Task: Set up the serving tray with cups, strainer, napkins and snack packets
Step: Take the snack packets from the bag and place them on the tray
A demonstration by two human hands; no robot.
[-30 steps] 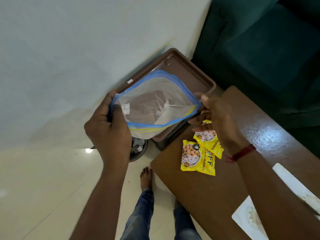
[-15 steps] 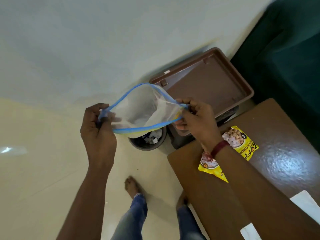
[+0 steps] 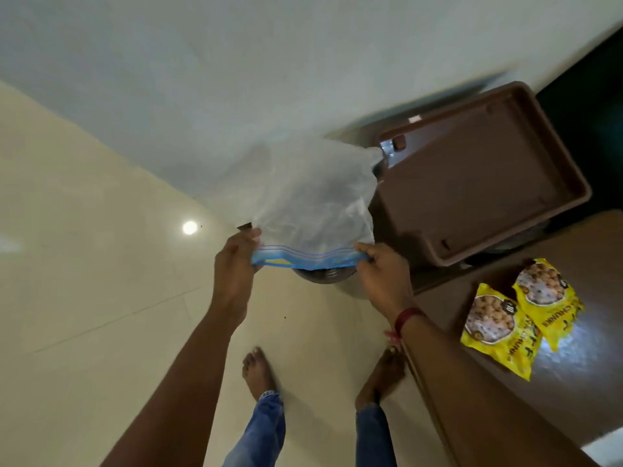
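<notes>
A clear zip bag (image 3: 303, 203) with a blue seal strip is stretched between my hands, its body flipped upward toward the wall. My left hand (image 3: 234, 264) pinches the left end of the strip and my right hand (image 3: 384, 278) pinches the right end. The brown serving tray (image 3: 569, 183) stands to the right against the wall, nothing on it. Two yellow snack packets (image 3: 515, 315) lie overlapping on the brown table (image 3: 573, 392), to the right of my right wrist.
A dark waste bin (image 3: 323, 276) sits on the floor just under the bag's seal. My bare feet (image 3: 258, 372) stand on cream floor tiles. A dark green sofa (image 3: 593, 82) fills the upper right corner. A white sheet (image 3: 606, 449) shows at the table's lower right.
The bag's mouth, held open over the bin before, is now pulled flat between my hands, and its body has swung up. The view has shifted left and down.
</notes>
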